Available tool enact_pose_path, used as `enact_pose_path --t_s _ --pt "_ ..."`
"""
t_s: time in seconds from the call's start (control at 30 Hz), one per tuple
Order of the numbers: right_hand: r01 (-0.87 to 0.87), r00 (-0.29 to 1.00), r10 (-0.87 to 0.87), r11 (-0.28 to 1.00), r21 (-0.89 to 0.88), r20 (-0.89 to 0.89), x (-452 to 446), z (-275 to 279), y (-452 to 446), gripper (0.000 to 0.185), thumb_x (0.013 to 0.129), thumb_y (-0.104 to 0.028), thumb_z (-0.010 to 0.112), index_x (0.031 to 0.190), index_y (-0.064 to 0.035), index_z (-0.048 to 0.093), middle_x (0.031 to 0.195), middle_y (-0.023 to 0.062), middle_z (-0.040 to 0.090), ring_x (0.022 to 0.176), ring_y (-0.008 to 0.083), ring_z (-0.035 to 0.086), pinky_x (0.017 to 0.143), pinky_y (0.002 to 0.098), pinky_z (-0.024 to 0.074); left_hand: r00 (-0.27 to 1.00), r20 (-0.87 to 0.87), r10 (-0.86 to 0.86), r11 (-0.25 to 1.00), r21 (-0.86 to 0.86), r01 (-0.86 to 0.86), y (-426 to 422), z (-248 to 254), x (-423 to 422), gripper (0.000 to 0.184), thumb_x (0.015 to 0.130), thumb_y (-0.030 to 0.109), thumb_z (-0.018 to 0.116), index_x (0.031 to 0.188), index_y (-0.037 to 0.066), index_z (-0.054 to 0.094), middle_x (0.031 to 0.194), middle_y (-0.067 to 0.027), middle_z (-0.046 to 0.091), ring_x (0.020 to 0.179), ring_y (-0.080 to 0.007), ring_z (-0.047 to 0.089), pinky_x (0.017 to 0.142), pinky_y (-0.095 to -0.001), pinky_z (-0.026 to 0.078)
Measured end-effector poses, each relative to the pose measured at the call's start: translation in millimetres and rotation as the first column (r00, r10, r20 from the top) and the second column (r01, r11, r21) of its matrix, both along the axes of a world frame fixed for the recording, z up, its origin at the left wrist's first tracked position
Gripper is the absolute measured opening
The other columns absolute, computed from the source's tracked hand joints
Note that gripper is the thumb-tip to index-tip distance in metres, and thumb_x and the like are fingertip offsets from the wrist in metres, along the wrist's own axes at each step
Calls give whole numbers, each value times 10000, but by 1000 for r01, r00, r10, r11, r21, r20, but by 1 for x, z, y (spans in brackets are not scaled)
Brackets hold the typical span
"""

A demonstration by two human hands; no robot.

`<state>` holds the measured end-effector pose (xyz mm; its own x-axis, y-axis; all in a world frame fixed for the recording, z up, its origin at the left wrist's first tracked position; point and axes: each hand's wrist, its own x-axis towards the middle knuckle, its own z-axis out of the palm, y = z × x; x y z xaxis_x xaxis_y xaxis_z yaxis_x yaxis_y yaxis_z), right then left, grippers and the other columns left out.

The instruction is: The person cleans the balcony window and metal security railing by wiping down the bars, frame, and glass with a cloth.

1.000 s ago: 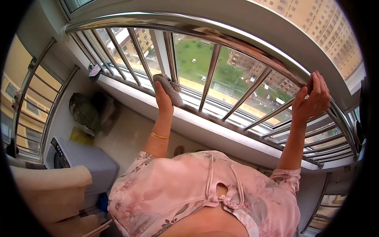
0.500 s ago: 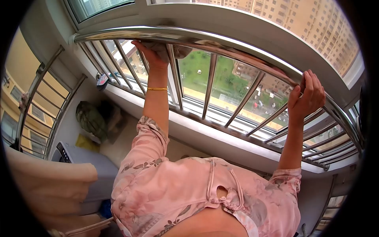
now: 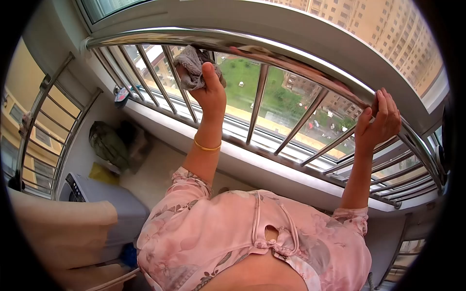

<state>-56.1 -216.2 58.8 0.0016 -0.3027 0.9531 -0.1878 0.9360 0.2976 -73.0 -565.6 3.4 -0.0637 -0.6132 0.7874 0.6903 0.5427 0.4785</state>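
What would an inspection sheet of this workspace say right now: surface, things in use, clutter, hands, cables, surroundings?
Surface: curved silver metal railing with upright bars; white ledge along its foot.
Things in use: crumpled grey cloth at the railing; whether it touches the metal cannot be told.
Clutter: dark green bundle and yellow item on the beige floor, to the left, apart from the railing.
Hands: left hand holds the cloth, thumb raised; right hand is curled over the top rail.
Cables: none that can be made out.
Surroundings: grey boxy appliance at left; green lawn and tall beige building outside.
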Motion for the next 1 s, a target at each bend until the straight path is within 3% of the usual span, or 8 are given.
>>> enact_pose_path --t_s 0.07,0.23,0.4,0.53,0.67,0.77,0.9,1.0 --pt "-5 1000 5 1000 -6 10 2 1 -1 284 923 -292 393 1079 -133 569 1074 11 617 1028 198 566 920 376 337 999 -44 27 999 -24 -28 -2 17 -16 672 929 411 495 1331 -77 266 1209 -156 432 1067 -202 445 904 -260 371" --pt "-28 999 30 996 -81 19 1 1 -4 269 872 -265 444 1067 -138 578 1073 10 614 1024 193 565 933 368 325 958 -151 246 829 -479 -288 57 67 -10 492 879 474 513 765 8 618 721 -114 588 799 -307 590 921 -467 374" --pt "-37 997 40 999 -40 69 9 4 0 256 875 -260 466 1072 -140 577 1081 14 612 1027 187 563 950 364 307 911 230 344 456 -888 52 122 103 33 395 853 452 552 787 69 621 832 -84 632 834 -249 602 851 -393 392" --pt "-30 998 32 999 -40 58 6 2 1 264 889 -283 457 1077 -141 576 1078 13 613 1027 182 563 956 360 298 923 -221 316 627 -681 -378 73 42 -8 488 869 463 508 1090 31 562 1053 -142 571 894 -226 569 881 -453 371" --pt "-23 1000 22 997 -70 -7 -2 -2 0 288 902 -319 435 1084 -147 578 1066 -3 618 1022 173 562 938 359 301 990 -61 -130 990 -66 126 76 -3 -26 561 936 414 428 1326 16 367 1246 -128 471 1052 -177 502 918 -359 362" --pt "-20 1000 20 999 -49 -1 0 -2 2 278 906 -325 438 1074 -154 580 1066 -10 617 1024 168 560 930 360 305 723 -190 -664 616 409 673 77 -9 -22 632 954 500 305 1386 39 284 1357 -102 393 1200 -212 425 1015 -342 336" --pt "-14 1000 14 999 -29 -19 -1 -3 5 277 916 -341 440 1072 -160 580 1064 -15 615 1028 165 555 926 357 308 366 -548 -752 75 481 874 49 49 1 870 817 756 181 1392 114 301 1417 -98 329 1274 -294 346 1075 -473 280" --pt "-4 1000 3 1000 -20 -28 -4 -4 6 267 920 -343 436 1068 -173 580 1062 -21 615 1026 159 552 919 350 314 390 -577 -718 153 417 896 41 40 -19 952 756 816 156 1395 125 296 1427 -103 310 1273 -312 348 1083 -508 263"
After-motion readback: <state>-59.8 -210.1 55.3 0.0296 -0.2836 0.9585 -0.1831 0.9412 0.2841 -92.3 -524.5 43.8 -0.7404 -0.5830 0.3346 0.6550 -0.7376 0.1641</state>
